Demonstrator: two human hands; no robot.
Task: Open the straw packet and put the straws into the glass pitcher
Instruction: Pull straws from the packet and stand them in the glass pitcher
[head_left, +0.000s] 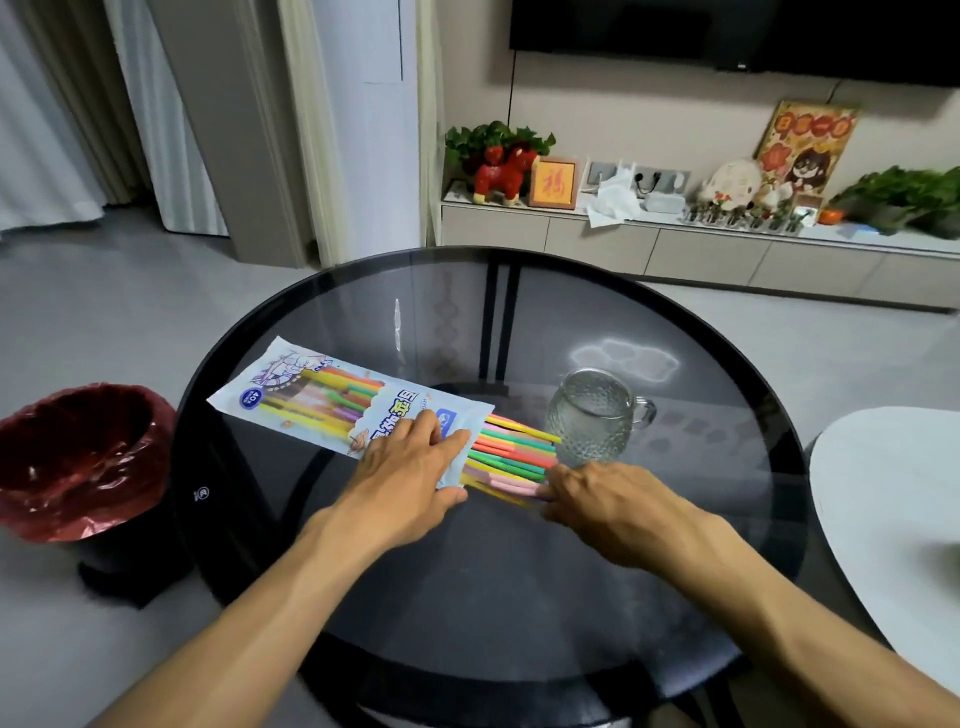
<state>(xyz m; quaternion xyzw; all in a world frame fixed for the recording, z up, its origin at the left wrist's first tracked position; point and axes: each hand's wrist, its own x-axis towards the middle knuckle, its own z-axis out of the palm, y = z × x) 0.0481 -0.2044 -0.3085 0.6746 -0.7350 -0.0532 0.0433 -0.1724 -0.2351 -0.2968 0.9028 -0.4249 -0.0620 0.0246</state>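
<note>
A light blue straw packet (311, 395) lies flat on the round dark glass table (519, 571), its right end open. Several coloured straws (511, 449) stick out of that end toward the right. My left hand (410, 462) lies flat on the packet's right end, fingers pressing it to the table. My right hand (587, 493) touches the straws' free ends with fingers curled around the nearest ones. The textured glass pitcher (592, 415) stands upright just behind the straw ends, handle to the right, with nothing inside.
A bin with a red liner (83, 457) stands on the floor left of the table. A white tabletop (893, 514) juts in at the right edge. A low cabinet with plants and ornaments (675, 239) runs along the far wall.
</note>
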